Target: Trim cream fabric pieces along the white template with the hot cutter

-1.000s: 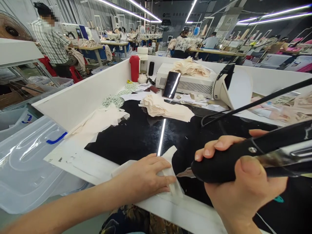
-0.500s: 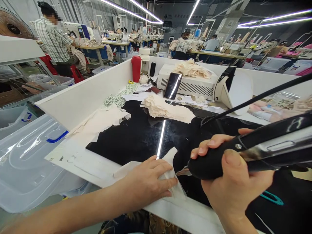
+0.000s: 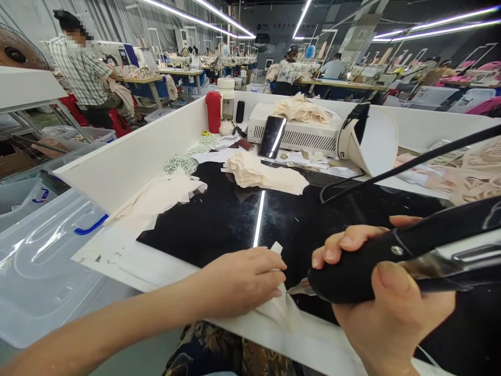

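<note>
My left hand (image 3: 246, 279) bends its fingers over a cream fabric piece (image 3: 289, 313) at the table's front edge. A narrow end of the cloth shows above the fingertips, and the rest spreads below them; the thumb is hidden. In my right hand (image 3: 395, 297) is a black hand tool (image 3: 352, 271) with a shiny metal lever, the thumb lying against the lever. Its thin metal tip (image 3: 301, 288) reaches the cloth beside my left fingers; whether it touches is hard to tell.
A cream fabric stack (image 3: 266, 175) lies on the black tabletop (image 3: 219, 219), more cloth pieces (image 3: 164, 196) at left. Behind stand a phone (image 3: 273, 137), a white vented box (image 3: 297, 130) and a red bottle (image 3: 213, 112). A black cable (image 3: 422, 159) crosses on the right. A person (image 3: 78, 68) sits at far left.
My left hand has shifted a little right over the cloth, so less of it shows above the fingers. The tool and my right hand have moved slightly right and down.
</note>
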The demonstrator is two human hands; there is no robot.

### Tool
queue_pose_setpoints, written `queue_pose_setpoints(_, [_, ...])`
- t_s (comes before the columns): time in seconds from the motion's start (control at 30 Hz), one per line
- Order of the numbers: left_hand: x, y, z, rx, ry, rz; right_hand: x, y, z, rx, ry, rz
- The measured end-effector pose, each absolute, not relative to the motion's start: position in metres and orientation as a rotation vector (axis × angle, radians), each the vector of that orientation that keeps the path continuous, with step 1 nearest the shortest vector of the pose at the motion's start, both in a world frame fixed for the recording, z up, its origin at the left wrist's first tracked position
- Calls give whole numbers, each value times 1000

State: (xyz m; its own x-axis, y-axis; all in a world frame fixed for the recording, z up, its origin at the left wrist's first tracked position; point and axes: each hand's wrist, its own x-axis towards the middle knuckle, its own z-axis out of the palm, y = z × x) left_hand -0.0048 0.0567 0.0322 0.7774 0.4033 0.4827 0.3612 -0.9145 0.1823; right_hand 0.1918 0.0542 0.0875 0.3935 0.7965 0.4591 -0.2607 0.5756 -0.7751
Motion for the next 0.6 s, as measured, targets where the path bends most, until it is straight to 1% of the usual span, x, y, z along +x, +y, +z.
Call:
queue_pose_setpoints(0.1, [-10,78,24,2885,523,730,191,54,86,-655,-952,743])
queue_pose_setpoints(0.23, [-21,88,18,2844,515,688,191,54,84,-636,-959,738])
queue_pose_setpoints(0.43, [-32,86,26,2879,533,629,191,53,82,-634,-970,749])
queue_pose_setpoints(0.6, [-36,83,34,2980,497,466,192,51,80,-654,-990,729])
